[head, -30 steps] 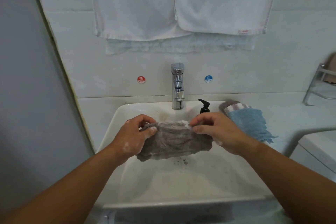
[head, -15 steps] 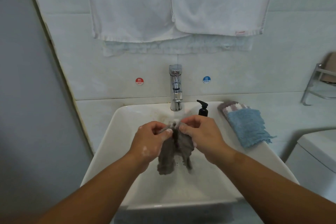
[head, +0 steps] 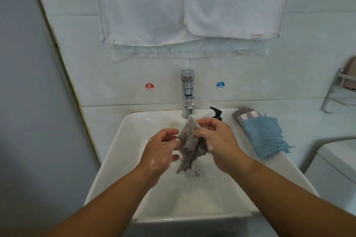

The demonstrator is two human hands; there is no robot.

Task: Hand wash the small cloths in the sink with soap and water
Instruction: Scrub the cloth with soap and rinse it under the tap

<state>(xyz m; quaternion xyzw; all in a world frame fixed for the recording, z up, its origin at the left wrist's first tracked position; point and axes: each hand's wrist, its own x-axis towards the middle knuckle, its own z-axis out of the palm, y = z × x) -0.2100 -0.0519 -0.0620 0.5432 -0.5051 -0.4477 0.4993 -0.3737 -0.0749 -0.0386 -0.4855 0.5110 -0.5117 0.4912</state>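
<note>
A soapy grey cloth [head: 189, 144], bunched into a long twist, hangs over the sink [head: 134, 140]. Its long axis runs from just below the tap [head: 187, 92] down toward the basin. The right hand [head: 217, 140] has its grip closed round the upper part. The left hand [head: 160, 152], fingers loose, touches the cloth's left side. A blue cloth [head: 265, 136] lies to the right.

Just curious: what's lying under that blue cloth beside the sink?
A striped purple-and-white cloth lies under the blue cloth; only its far end shows. The rest is covered, so anything else beneath is hidden.
</note>
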